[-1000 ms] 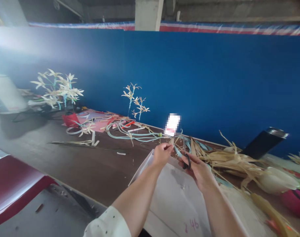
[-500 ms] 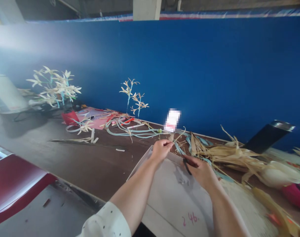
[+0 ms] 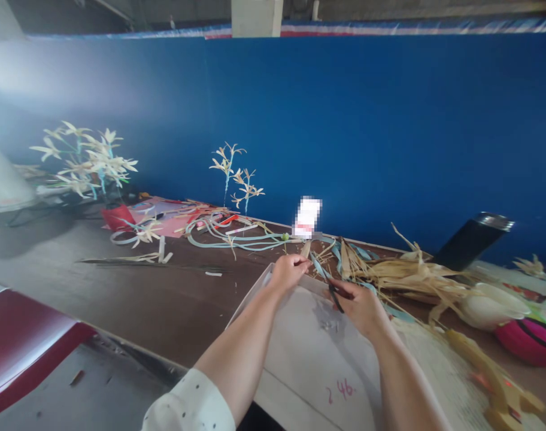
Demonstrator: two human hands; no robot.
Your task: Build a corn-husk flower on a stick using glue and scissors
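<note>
Above the near edge of the white box (image 3: 322, 335), toward the right of the scene, the left hand (image 3: 291, 271) has thumb and fingers pressed together on a tan strip (image 3: 305, 248), which pokes up past the fingertips. Just to its right, the right hand (image 3: 359, 305) is curled round the black handle of the scissors (image 3: 336, 298) (whether the blades are apart, I cannot tell). Between the two hands runs a pale blue strip (image 3: 318, 265); which fingers touch it is unclear.

Just beyond is a phone (image 3: 308, 216) with a blurred screen. To the right lies a heap of dry husks (image 3: 408, 276), with a dark flask (image 3: 466, 245) tilted behind it. Nearer on that side are a pink pouch (image 3: 527, 342) and a yellow glue gun (image 3: 491, 371).

To the left on the brown table (image 3: 192, 305) lie looped pale cords (image 3: 237, 244). Farther left, pale flowers (image 3: 100, 160) stand above a red pot (image 3: 118, 218). Behind everything rises a blue panel (image 3: 367, 120).
</note>
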